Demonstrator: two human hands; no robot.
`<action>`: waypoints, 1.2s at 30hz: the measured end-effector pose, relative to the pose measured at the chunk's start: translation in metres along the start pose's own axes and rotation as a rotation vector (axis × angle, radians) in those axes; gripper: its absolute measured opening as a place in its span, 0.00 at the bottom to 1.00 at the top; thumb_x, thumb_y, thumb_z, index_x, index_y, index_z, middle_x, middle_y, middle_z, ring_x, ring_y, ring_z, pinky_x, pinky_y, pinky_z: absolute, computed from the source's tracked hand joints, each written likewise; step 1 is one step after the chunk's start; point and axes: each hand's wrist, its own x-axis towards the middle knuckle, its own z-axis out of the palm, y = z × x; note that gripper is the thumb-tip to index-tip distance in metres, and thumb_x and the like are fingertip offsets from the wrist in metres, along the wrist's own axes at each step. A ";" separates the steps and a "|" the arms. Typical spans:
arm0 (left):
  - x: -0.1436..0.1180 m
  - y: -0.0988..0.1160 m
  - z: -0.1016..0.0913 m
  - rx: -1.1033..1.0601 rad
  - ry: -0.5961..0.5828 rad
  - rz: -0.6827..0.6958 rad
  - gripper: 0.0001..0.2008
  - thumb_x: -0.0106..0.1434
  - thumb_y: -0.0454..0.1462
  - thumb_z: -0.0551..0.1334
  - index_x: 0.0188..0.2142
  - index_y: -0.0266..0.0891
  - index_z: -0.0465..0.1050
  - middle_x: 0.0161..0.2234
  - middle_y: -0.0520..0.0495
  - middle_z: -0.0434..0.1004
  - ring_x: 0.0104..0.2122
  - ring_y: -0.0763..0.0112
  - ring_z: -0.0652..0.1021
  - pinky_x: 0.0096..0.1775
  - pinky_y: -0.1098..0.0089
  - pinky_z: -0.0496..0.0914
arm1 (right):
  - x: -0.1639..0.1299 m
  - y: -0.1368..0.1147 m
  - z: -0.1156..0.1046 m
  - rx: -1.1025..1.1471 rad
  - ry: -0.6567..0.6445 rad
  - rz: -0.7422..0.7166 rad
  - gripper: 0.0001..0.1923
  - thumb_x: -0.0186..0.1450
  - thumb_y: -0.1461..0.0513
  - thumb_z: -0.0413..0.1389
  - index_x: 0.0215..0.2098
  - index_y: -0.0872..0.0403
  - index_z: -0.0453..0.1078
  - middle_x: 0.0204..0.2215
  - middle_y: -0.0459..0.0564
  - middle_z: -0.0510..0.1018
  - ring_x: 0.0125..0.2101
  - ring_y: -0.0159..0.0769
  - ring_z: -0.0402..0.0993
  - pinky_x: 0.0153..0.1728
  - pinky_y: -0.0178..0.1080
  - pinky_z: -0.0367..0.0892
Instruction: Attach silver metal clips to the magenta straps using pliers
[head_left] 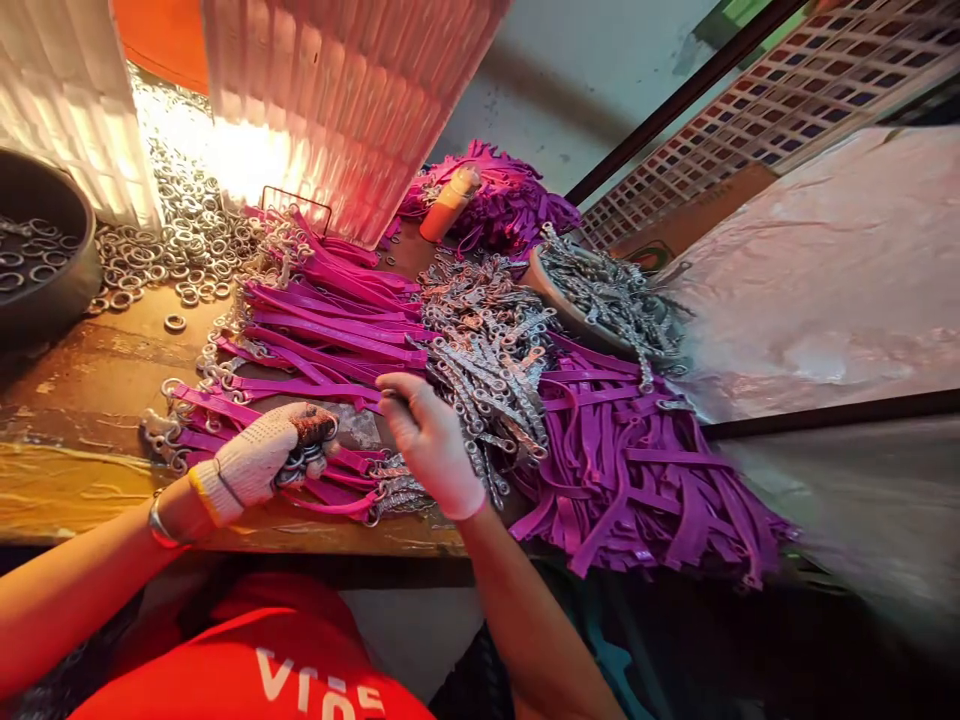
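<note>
My left hand, in a white knit glove with a dark worn thumb, is closed around several metal rings. To its right my right hand, in a thin pale glove, has thumb and fingers drawn together in a pinch. Anything between those fingertips is too small to make out. Under and behind both hands lie magenta straps in rows, with metal clasps at their left ends. Short metal chains are heaped just beyond my right hand, and a few more lie at the near table edge.
Loose rings cover the back left, beside a dark round pan. Translucent corrugated panels stand behind. At right are a bowl of chains and a strap pile overhanging the edge. An orange bottle stands behind.
</note>
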 end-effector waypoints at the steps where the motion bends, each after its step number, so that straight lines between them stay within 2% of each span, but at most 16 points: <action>1: 0.001 -0.001 -0.001 0.063 0.004 0.033 0.15 0.65 0.47 0.63 0.37 0.36 0.70 0.24 0.50 0.73 0.17 0.79 0.68 0.15 0.80 0.57 | -0.005 -0.008 0.010 0.035 -0.042 0.052 0.16 0.69 0.58 0.53 0.53 0.52 0.70 0.40 0.48 0.78 0.38 0.33 0.74 0.44 0.36 0.68; 5: 0.004 0.001 -0.006 0.196 -0.039 0.063 0.22 0.61 0.54 0.64 0.31 0.35 0.70 0.20 0.51 0.70 0.15 0.80 0.66 0.16 0.79 0.56 | -0.012 -0.023 0.031 0.216 -0.196 0.222 0.20 0.63 0.60 0.58 0.53 0.52 0.70 0.39 0.44 0.77 0.39 0.32 0.73 0.46 0.36 0.68; 7: 0.003 0.004 -0.009 0.180 -0.076 0.040 0.23 0.59 0.54 0.65 0.30 0.35 0.70 0.21 0.51 0.70 0.15 0.79 0.66 0.16 0.78 0.57 | -0.010 -0.027 0.032 0.303 -0.196 0.270 0.18 0.60 0.59 0.60 0.49 0.52 0.72 0.37 0.44 0.76 0.39 0.32 0.72 0.45 0.35 0.68; 9: 0.003 0.005 -0.013 0.153 -0.112 0.031 0.23 0.59 0.54 0.65 0.30 0.34 0.71 0.21 0.51 0.70 0.16 0.79 0.66 0.17 0.77 0.57 | -0.007 -0.031 0.031 0.403 -0.173 0.362 0.16 0.59 0.58 0.61 0.45 0.52 0.73 0.34 0.43 0.75 0.34 0.30 0.71 0.37 0.33 0.69; 11: 0.002 0.005 -0.017 0.130 -0.101 0.060 0.21 0.60 0.52 0.65 0.33 0.34 0.72 0.22 0.51 0.70 0.16 0.79 0.66 0.17 0.77 0.57 | -0.005 -0.035 0.029 0.506 -0.188 0.487 0.16 0.58 0.58 0.62 0.43 0.51 0.72 0.31 0.41 0.73 0.25 0.26 0.66 0.26 0.31 0.65; 13: 0.002 0.002 -0.021 0.138 -0.070 0.108 0.19 0.61 0.50 0.66 0.40 0.35 0.74 0.22 0.52 0.70 0.16 0.79 0.64 0.18 0.77 0.56 | -0.005 -0.036 0.029 0.590 -0.226 0.588 0.16 0.57 0.57 0.62 0.43 0.51 0.71 0.27 0.40 0.71 0.19 0.24 0.60 0.19 0.30 0.57; 16: 0.000 0.000 -0.023 0.203 -0.067 0.178 0.21 0.62 0.48 0.66 0.47 0.36 0.74 0.20 0.54 0.70 0.15 0.80 0.63 0.18 0.77 0.55 | -0.006 -0.031 0.036 0.653 -0.246 0.625 0.17 0.56 0.56 0.63 0.42 0.51 0.70 0.23 0.37 0.68 0.17 0.24 0.59 0.16 0.29 0.53; 19: -0.002 -0.001 -0.020 0.263 -0.052 0.229 0.20 0.62 0.48 0.66 0.46 0.35 0.74 0.20 0.53 0.71 0.16 0.79 0.64 0.18 0.78 0.57 | -0.011 -0.022 0.047 0.626 -0.218 0.597 0.16 0.59 0.55 0.61 0.44 0.51 0.71 0.23 0.38 0.69 0.17 0.25 0.61 0.17 0.29 0.55; 22: -0.001 -0.004 -0.018 0.325 -0.039 0.245 0.20 0.63 0.50 0.65 0.42 0.35 0.73 0.20 0.53 0.70 0.17 0.79 0.64 0.18 0.78 0.57 | -0.018 -0.017 0.055 0.453 -0.168 0.509 0.13 0.63 0.55 0.58 0.44 0.51 0.72 0.26 0.40 0.71 0.21 0.27 0.64 0.22 0.31 0.63; 25: 0.002 -0.008 -0.019 0.263 -0.075 0.159 0.21 0.63 0.54 0.63 0.32 0.36 0.69 0.18 0.54 0.67 0.15 0.79 0.62 0.17 0.77 0.55 | -0.025 -0.021 0.054 0.180 -0.129 0.262 0.12 0.68 0.58 0.53 0.47 0.52 0.72 0.37 0.46 0.78 0.36 0.33 0.73 0.41 0.35 0.70; 27: 0.004 -0.008 -0.020 0.183 -0.144 0.072 0.23 0.63 0.54 0.62 0.28 0.36 0.67 0.17 0.54 0.65 0.14 0.80 0.60 0.16 0.76 0.54 | -0.028 -0.023 0.051 0.028 -0.147 0.080 0.15 0.70 0.62 0.50 0.54 0.52 0.69 0.46 0.51 0.77 0.47 0.36 0.73 0.52 0.39 0.67; 28: 0.005 -0.007 -0.020 0.158 -0.177 0.038 0.23 0.63 0.54 0.63 0.28 0.36 0.68 0.17 0.54 0.64 0.14 0.80 0.60 0.16 0.76 0.54 | -0.029 -0.024 0.048 -0.023 -0.172 0.010 0.17 0.71 0.63 0.48 0.57 0.53 0.67 0.48 0.53 0.75 0.49 0.37 0.72 0.54 0.40 0.66; 30: 0.005 -0.005 -0.020 0.139 -0.209 -0.004 0.22 0.61 0.54 0.64 0.28 0.36 0.68 0.18 0.54 0.63 0.15 0.80 0.60 0.16 0.76 0.53 | -0.029 -0.024 0.044 -0.087 -0.221 -0.092 0.19 0.71 0.64 0.47 0.59 0.53 0.64 0.50 0.55 0.73 0.50 0.37 0.71 0.54 0.41 0.66; 32: 0.004 -0.002 -0.017 0.134 -0.206 -0.041 0.22 0.59 0.54 0.65 0.28 0.36 0.68 0.18 0.54 0.62 0.15 0.80 0.60 0.17 0.75 0.53 | -0.028 -0.023 0.039 -0.141 -0.255 -0.144 0.18 0.71 0.65 0.47 0.58 0.53 0.65 0.48 0.55 0.74 0.49 0.38 0.71 0.52 0.41 0.67; 36: -0.002 0.000 -0.010 0.197 -0.160 -0.060 0.22 0.61 0.55 0.63 0.29 0.37 0.67 0.17 0.55 0.63 0.15 0.80 0.59 0.17 0.75 0.53 | -0.027 -0.025 0.030 -0.402 -0.259 -0.138 0.12 0.72 0.63 0.47 0.47 0.55 0.71 0.39 0.53 0.77 0.40 0.39 0.73 0.43 0.38 0.65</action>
